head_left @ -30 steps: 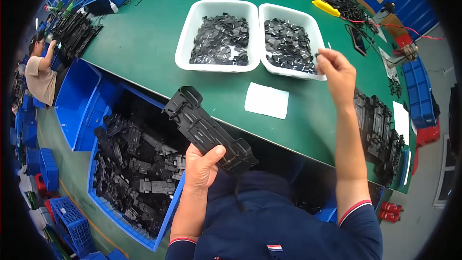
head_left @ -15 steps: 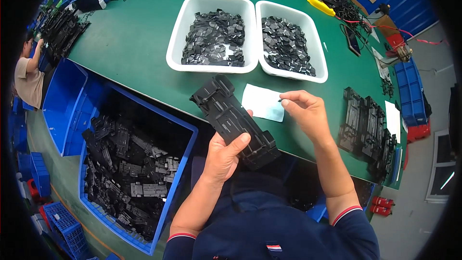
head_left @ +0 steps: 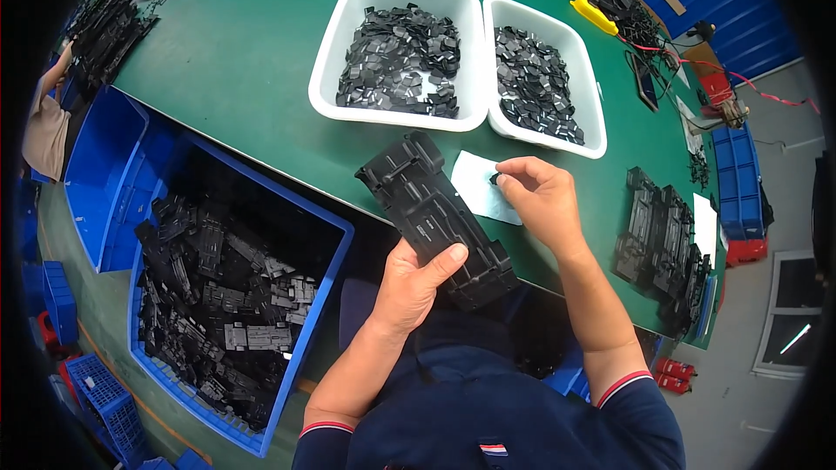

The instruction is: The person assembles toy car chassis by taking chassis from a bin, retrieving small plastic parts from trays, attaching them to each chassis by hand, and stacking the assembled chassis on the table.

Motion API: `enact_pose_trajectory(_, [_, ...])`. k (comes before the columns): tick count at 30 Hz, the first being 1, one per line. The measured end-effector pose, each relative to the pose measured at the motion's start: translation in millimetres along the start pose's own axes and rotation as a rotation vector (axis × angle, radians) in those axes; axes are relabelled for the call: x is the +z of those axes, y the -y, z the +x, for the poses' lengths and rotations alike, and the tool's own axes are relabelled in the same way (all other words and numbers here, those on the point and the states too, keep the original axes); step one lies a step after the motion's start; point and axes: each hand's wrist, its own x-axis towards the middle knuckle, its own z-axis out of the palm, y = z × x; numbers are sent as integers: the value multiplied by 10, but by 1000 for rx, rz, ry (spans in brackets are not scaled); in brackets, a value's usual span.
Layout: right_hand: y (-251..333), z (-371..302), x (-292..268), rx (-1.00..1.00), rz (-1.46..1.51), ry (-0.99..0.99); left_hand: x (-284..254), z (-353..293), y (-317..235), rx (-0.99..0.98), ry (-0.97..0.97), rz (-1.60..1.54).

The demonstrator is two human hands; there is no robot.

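Note:
My left hand grips a long black molded plastic part near its lower end, thumb across the top face. The part is tilted, its far end close to the table edge. My right hand pinches a small black piece between thumb and fingertips, just right of the part. Beneath those fingertips lies a white sheet on the green table. Beyond it, a white tub and a second white tub hold heaps of small flat black pieces.
A blue bin full of black molded parts stands below the table edge at left. More black parts stand in a row on the green table at right. A yellow tool lies at the back. Another person is at far left.
My right hand has moved slightly left toward the molded part, with the small piece still pinched. The view has shifted a little, and the left hand keeps its hold.

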Motion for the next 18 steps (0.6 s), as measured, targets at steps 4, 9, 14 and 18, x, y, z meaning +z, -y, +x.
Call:
enact_pose_trajectory(4, [35, 7, 12, -6, -47, -10, -4, 1, -2, 0, -3, 10])
enact_pose_trajectory(9, [44, 28, 40, -3, -84, -16, -3, 8, -8, -2, 2, 14])
enact_pose_trajectory(14, [-32, 49, 59, -270, -253, -77, 8, 12, -12, -11, -4, 23])
enact_pose_trajectory(18, [5, -6, 27, -364, -327, -112, 25, 14, -20, -9, 0, 15])
